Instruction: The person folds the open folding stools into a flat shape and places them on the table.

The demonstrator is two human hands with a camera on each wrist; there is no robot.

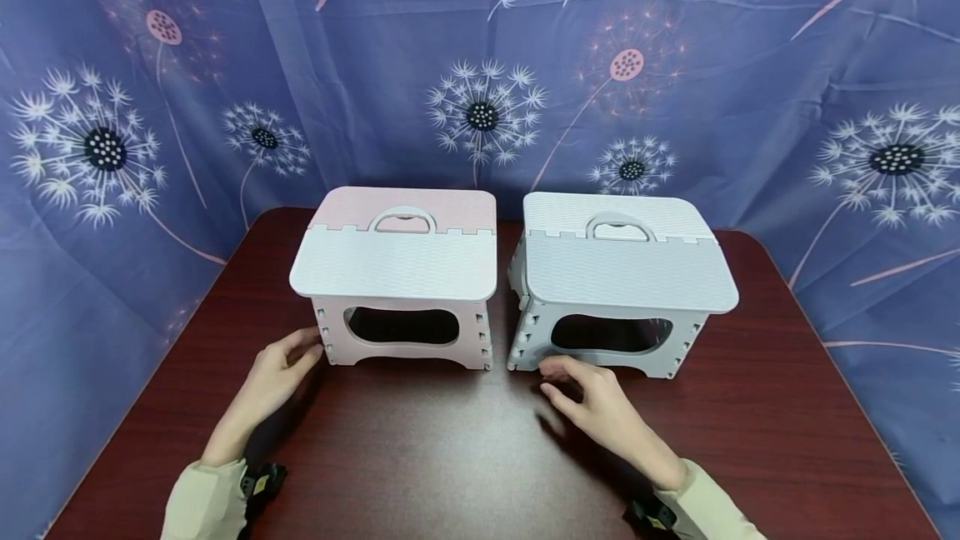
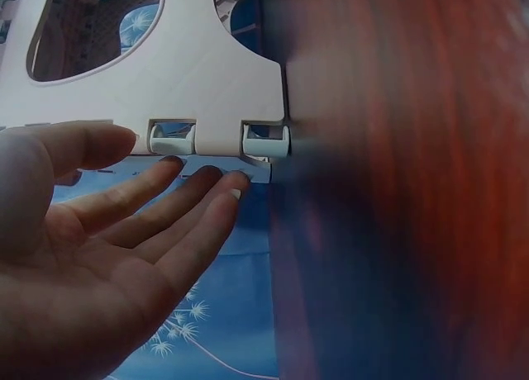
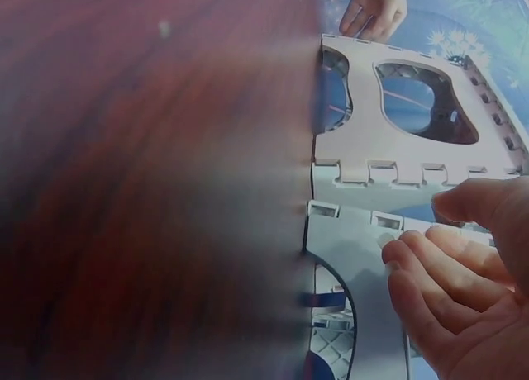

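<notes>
Two folding step stools stand unfolded side by side on the table. On the left is a pink and white stool (image 1: pixel 393 265), with a carry handle across its top and an oval opening in its front panel. A grey and white stool (image 1: pixel 630 273) of the same shape stands to its right. My left hand (image 1: pixel 272 380) is beside the pink stool's front left corner, fingertips right at the hinged edge of its leg in the left wrist view. My right hand (image 1: pixel 600 407) is before the grey stool's lower left front, its fingers loosely bent and holding nothing.
The dark red wooden table (image 1: pixel 420 457) runs beneath both stools, with a narrow gap between them. Behind and at the sides hangs a blue cloth (image 1: pixel 360 73) with dandelion prints. Black straps with small devices sit at both wrists, by pale sleeves (image 1: pixel 206 502).
</notes>
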